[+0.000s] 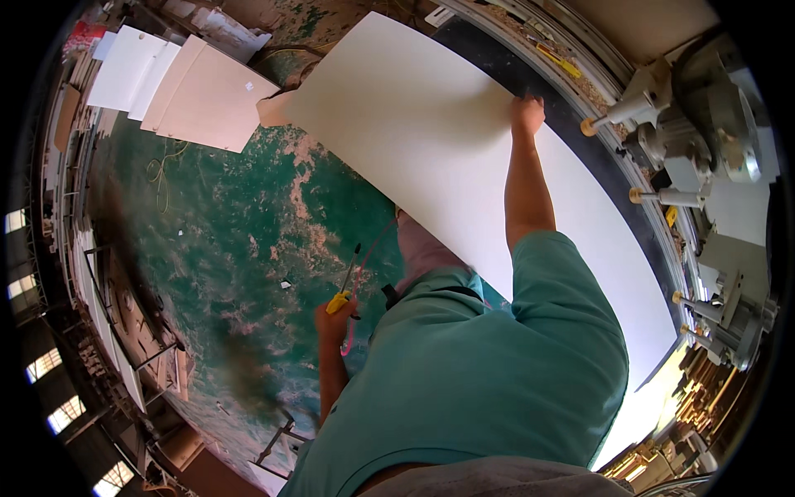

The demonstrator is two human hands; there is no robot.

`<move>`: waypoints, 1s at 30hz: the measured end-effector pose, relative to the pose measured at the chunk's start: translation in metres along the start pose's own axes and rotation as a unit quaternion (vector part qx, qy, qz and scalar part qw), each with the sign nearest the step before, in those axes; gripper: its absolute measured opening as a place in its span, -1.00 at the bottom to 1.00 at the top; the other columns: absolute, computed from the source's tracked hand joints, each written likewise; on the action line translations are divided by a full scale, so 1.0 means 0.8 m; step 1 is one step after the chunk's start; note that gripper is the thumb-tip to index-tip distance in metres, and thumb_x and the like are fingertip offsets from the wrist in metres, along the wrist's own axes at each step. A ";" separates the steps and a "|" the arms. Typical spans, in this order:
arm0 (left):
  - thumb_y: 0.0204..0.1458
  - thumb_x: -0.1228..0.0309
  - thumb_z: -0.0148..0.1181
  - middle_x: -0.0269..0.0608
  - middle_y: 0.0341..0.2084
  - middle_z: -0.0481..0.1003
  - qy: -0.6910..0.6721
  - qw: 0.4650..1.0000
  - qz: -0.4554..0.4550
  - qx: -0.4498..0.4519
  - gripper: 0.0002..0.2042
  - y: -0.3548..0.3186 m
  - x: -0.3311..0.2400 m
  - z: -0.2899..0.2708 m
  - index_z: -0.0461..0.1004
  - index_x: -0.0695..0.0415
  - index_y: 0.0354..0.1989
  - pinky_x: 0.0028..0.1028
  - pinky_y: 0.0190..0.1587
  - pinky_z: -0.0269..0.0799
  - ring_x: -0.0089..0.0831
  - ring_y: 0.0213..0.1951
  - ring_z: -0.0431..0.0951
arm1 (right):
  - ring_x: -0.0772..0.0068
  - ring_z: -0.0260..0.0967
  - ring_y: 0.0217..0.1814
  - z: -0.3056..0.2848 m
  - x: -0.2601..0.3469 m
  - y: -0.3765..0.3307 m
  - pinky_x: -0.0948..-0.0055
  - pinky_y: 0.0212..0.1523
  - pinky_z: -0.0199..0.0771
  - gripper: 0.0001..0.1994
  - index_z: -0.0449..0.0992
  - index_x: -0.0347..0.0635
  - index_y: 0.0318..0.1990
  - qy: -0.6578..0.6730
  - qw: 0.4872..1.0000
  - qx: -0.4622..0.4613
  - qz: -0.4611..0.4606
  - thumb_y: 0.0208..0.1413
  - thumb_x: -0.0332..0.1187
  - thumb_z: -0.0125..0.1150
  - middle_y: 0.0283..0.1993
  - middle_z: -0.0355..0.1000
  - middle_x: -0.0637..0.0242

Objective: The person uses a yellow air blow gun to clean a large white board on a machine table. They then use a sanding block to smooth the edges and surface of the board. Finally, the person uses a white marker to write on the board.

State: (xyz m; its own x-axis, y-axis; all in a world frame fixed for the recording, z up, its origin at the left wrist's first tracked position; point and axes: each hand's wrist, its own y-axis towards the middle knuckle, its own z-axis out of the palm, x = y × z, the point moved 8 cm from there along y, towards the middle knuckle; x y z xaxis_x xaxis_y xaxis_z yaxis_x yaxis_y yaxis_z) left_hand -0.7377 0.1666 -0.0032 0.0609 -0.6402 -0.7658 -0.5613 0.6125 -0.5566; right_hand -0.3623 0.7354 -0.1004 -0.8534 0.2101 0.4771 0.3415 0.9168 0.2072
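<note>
A large white board lies in front of me and to my right, its far long edge along a dark machine bed. My right hand is at that far edge with its fingers curled over it, gripping the board. Down at my left side, over the green floor, my left hand is closed round a yellow air blow gun. Its thin nozzle points away from me and ends in a dark tip. A pink hose hangs beside the gun and loops toward my legs.
Beyond the far left corner of the white board are several pale panels. The green floor carries dust and small scraps. Machine units with round, brass-coloured ends line the right side. Wood strips are piled at lower right.
</note>
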 end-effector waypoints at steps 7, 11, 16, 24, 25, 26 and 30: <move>-0.03 0.41 0.37 -0.26 -0.61 0.55 -0.013 0.998 -0.047 -0.043 -0.79 0.199 -0.069 -0.106 0.56 0.32 -0.51 -0.51 -0.41 0.41 -0.56 -0.54 0.50 | -0.10 0.53 -0.16 0.190 0.349 0.042 0.08 -0.11 0.58 -0.73 0.61 -0.21 -0.22 0.042 0.995 0.014 -0.094 0.02 -0.28 0.10 -0.10 0.47 -0.02; -0.04 0.42 0.36 -0.26 -0.60 0.54 0.030 0.996 -0.073 -0.027 -0.81 0.273 -0.116 -0.162 0.56 0.32 -0.49 -0.52 -0.39 0.40 -0.57 -0.53 0.49 | -0.09 0.54 -0.14 0.301 0.528 0.050 0.13 -0.05 0.57 -0.75 0.63 -0.22 -0.28 0.105 0.982 0.034 -0.156 -0.01 -0.30 0.12 -0.01 0.50 -0.01; -0.04 0.41 0.36 -0.23 -0.57 0.57 -0.051 0.982 -0.172 -0.061 -0.81 0.303 -0.109 -0.216 0.57 0.33 -0.46 -0.52 -0.38 0.41 -0.52 -0.51 0.52 | -0.06 0.51 0.01 0.301 0.596 0.046 0.13 0.04 0.53 -0.66 0.64 0.07 -0.03 0.032 0.973 0.131 -0.186 0.06 -0.22 0.08 0.01 0.53 0.03; -0.02 0.35 0.35 -0.23 -0.60 0.57 -0.026 0.987 -0.158 -0.019 -0.78 0.354 -0.090 -0.295 0.57 0.30 -0.48 -0.52 -0.42 0.37 -0.54 -0.54 0.52 | 0.07 0.47 0.05 0.278 0.559 0.017 0.12 0.05 0.49 -0.62 0.56 0.15 0.09 -0.177 0.898 0.254 -0.313 0.17 -0.35 -0.06 0.07 0.47 0.17; -0.01 0.36 0.34 -0.25 -0.61 0.57 -0.025 0.989 -0.146 -0.018 -0.80 0.367 -0.093 -0.305 0.57 0.28 -0.48 -0.55 -0.49 0.31 -0.57 -0.57 0.49 | 0.07 0.47 0.04 0.285 0.571 -0.022 0.12 0.04 0.49 -0.63 0.56 0.13 0.08 -0.176 0.882 0.273 -0.341 0.17 -0.36 -0.06 0.05 0.48 0.18; 0.01 0.37 0.33 -0.27 -0.62 0.56 -0.025 0.991 -0.134 -0.015 -0.82 0.377 -0.096 -0.316 0.57 0.25 -0.47 -0.59 -0.56 0.25 -0.61 -0.60 0.47 | 0.07 0.47 0.03 0.287 0.583 -0.065 0.12 0.03 0.50 -0.64 0.55 0.11 0.07 -0.175 0.866 0.291 -0.368 0.16 -0.36 -0.07 0.03 0.48 0.18; -0.03 0.37 0.34 -0.26 -0.62 0.55 -0.028 0.996 -0.081 0.034 -0.77 0.417 -0.096 -0.355 0.56 0.32 -0.51 -0.51 -0.39 0.38 -0.57 -0.52 0.50 | 0.15 0.48 -0.07 0.271 0.643 -0.403 0.11 -0.11 0.50 -0.79 0.54 -0.13 -0.17 -0.011 0.768 0.427 -0.477 0.05 -0.45 0.01 -0.16 0.49 0.12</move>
State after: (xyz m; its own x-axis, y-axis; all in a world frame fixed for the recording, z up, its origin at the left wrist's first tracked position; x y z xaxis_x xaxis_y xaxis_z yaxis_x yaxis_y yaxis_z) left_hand -1.1642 0.2882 -0.0386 0.1940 -0.7072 -0.6799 -0.4835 0.5341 -0.6935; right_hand -0.9966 0.6218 -0.1070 -0.5642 -0.6989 0.4396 -0.8184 0.5436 -0.1862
